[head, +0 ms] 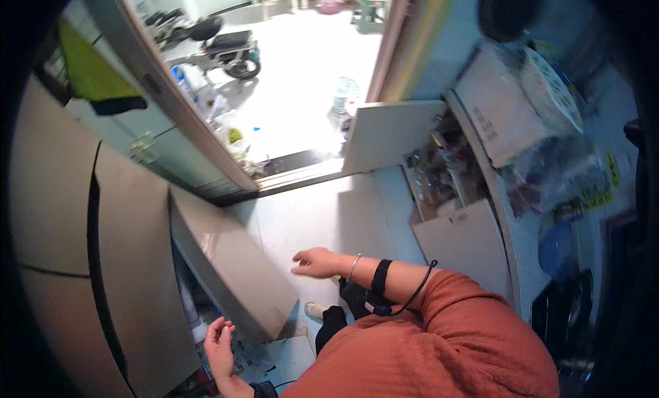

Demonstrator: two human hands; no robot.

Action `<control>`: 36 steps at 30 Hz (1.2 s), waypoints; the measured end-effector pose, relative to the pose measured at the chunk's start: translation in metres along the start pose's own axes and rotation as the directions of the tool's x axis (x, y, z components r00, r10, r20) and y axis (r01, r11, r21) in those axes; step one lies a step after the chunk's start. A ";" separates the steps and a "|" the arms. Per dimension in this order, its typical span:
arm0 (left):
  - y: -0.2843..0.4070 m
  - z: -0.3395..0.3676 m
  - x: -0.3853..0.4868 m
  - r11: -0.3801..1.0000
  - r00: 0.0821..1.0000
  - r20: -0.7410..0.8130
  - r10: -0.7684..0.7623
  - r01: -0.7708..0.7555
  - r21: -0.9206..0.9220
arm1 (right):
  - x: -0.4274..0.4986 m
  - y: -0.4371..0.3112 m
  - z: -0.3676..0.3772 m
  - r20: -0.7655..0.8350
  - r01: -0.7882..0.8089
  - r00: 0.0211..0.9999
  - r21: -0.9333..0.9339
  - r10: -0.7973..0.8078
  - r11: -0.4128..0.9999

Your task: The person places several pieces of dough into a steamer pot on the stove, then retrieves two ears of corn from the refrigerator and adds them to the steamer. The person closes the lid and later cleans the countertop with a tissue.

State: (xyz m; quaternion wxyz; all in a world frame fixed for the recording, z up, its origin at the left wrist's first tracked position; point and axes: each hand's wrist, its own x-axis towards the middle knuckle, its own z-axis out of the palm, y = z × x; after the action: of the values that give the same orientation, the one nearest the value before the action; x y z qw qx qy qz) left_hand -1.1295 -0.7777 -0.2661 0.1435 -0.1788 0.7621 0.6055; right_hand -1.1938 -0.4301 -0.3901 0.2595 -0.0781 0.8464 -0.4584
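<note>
Low at the left, my left hand (220, 345) is held up with nothing in it, its fingers slightly curled, near an open cabinet. The cabinet door (237, 254) stands ajar between my two hands. My right hand (316, 263), with a bangle at the wrist, hangs above the tiled floor (288, 223) to the right of that door. It holds nothing, and its fingers are loosely bent and apart. Black straps with devices sit on both forearms.
A doorway sill (304, 174) lies ahead, with a parked scooter (231, 45) and a green plastic stool (368, 11) beyond. At right, a low cabinet's open door (391, 132) juts out under a countertop holding a cardboard box (502, 109). Tall cabinets (134, 233) line the left.
</note>
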 end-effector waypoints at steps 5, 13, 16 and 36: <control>0.039 0.023 0.002 0.998 0.989 0.139 0.057 -0.060 0.020 | -0.093 0.094 -0.048 -0.241 -0.189 0.839 0.712 0.488 0.676; 0.085 0.018 -0.003 0.978 0.985 0.074 0.155 -0.164 0.128 | -0.281 0.271 -0.105 -0.324 -0.059 0.124 0.941 0.938 0.333; 0.089 0.022 -0.007 0.987 0.994 0.049 0.096 -0.102 0.126 | -0.346 0.320 -0.128 -0.409 -0.285 -0.101 0.885 0.907 0.368; 0.126 0.065 0.029 0.983 0.996 -0.086 0.036 -0.020 0.181 | -0.059 0.241 -0.263 -0.914 -0.431 0.277 0.156 0.295 0.889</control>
State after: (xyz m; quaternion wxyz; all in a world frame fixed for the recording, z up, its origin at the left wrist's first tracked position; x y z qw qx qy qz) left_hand -1.2120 -0.6920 -0.1832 0.1166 -0.1813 0.8217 0.5276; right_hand -1.2526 -0.0782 -0.4483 -0.1646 0.3696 0.8646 -0.2979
